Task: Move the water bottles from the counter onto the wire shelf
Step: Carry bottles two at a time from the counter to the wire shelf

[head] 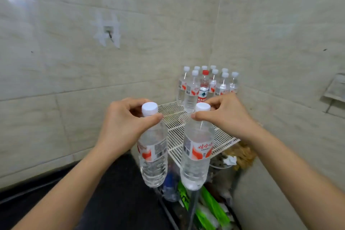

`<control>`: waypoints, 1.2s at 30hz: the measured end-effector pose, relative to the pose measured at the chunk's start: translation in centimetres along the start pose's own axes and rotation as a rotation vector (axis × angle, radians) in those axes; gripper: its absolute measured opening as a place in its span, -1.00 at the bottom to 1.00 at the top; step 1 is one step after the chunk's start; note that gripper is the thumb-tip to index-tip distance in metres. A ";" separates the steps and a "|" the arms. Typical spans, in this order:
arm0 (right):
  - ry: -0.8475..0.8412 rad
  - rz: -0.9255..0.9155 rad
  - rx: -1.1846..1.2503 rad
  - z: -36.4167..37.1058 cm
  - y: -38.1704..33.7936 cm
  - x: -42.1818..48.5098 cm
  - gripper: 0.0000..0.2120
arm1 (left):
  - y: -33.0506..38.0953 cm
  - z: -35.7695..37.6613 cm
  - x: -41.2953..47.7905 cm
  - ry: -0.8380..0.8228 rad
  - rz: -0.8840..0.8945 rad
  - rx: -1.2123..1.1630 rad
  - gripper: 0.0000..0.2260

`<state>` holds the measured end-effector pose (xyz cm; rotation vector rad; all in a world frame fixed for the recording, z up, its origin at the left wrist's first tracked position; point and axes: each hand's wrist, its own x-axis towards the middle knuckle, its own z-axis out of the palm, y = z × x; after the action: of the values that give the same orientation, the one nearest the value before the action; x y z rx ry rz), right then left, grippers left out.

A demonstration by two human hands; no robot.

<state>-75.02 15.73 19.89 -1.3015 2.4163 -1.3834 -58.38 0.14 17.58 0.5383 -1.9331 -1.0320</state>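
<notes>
On wire shelf (220, 140): ten bottles (191, 91), one can (203, 93) | hands (121, 123) (224, 115): two bottles (153, 155) (196, 155)

Seen from a head-worn camera, the person's left hand (123, 123) and right hand (227, 115) were bare, with the knuckles and finger creases plainly lit. The left forearm (74, 179) and right forearm (291, 162) were bare too, uncovered from each wrist to the picture's bottom edge. Both forearms looked slim at the wrist and broadened toward the wide-angle lens. Fingernail detail was too blurred to tell.
</notes>
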 end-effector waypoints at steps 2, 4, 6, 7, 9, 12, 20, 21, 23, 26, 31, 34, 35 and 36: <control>0.034 0.011 -0.010 -1.7 1.3 2.1 -0.81 | 0.4 2.1 2.7 -0.017 0.002 -0.026 -0.84; 0.068 0.019 -0.026 -3.1 2.8 4.0 -0.81 | 0.6 4.2 4.9 -0.041 0.005 -0.036 -0.87; 0.095 0.035 -0.051 -4.2 4.5 5.8 -0.79 | 0.6 6.4 6.8 -0.055 0.021 -0.029 -0.88; 0.104 0.040 -0.061 -4.6 5.4 6.8 -0.76 | 0.5 7.5 7.6 -0.059 0.026 -0.027 -0.88; 0.111 0.045 -0.086 -5.5 7.1 8.9 -0.67 | 0.4 9.8 9.2 -0.068 0.032 -0.033 -0.85; 0.112 0.050 -0.130 -6.6 9.5 12.1 -0.67 | 0.0 13.4 11.8 -0.084 0.016 -0.042 -0.81; 0.035 -0.018 -0.117 -8.9 16.1 20.7 -0.66 | -1.7 21.9 16.3 -0.041 -0.037 -0.003 -0.95; 0.021 -0.030 -0.110 -9.1 16.8 21.8 -0.65 | -1.7 22.7 16.7 -0.037 -0.036 0.005 -0.94; -0.028 -0.064 -0.116 -9.4 18.5 24.4 -0.58 | -2.1 24.9 18.1 -0.013 -0.057 0.032 -0.95; -0.068 -0.113 -0.144 -9.5 20.5 27.5 -0.49 | -2.7 27.4 20.0 0.014 -0.107 0.051 -0.92; -0.136 -0.155 -0.160 -9.2 22.5 31.1 -0.51 | -3.5 30.4 22.3 0.065 -0.144 0.157 -0.91; -0.162 -0.155 -0.172 -8.9 23.1 32.6 -0.59 | -4.1 31.7 23.6 0.090 -0.157 0.193 -0.84; -0.163 -0.156 -0.179 -8.8 23.2 33.0 -0.62 | -4.3 32.1 24.0 0.096 -0.163 0.196 -0.84; -0.165 -0.156 -0.188 -8.7 23.3 33.4 -0.64 | -4.5 32.4 24.3 0.104 -0.163 0.198 -0.85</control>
<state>-114.96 3.95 18.80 -1.6096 2.4253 -1.0503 -98.87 -4.34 16.24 0.8570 -1.9339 -0.8978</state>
